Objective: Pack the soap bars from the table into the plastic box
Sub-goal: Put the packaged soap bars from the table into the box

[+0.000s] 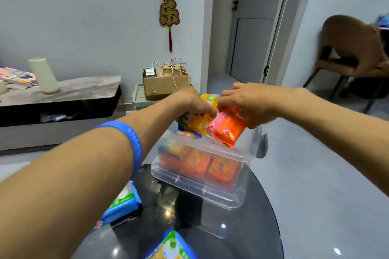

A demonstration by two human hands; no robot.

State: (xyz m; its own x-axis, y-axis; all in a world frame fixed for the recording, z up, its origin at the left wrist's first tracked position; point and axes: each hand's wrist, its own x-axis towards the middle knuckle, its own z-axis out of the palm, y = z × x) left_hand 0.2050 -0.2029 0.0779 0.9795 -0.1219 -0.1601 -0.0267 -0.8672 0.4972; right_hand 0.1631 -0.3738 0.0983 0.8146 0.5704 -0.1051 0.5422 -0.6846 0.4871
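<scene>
Above the plastic box [231, 197] (orange bars inside), left hand [191, 103] grips a yellow soap bar [200, 122]; right hand [250, 101] grips an orange soap bar [228, 128].

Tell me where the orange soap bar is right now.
In the head view the orange soap bar is held in the right hand, above the far rim of the plastic box, beside the left hand's yellow bar.

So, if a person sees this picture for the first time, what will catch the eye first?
Probably the two hands meeting above the clear plastic box: the left hand grips a yellow soap bar, the right hand an orange soap bar. Next, the blue wristband on the left arm, then the red wall ornament at the top centre.
</scene>
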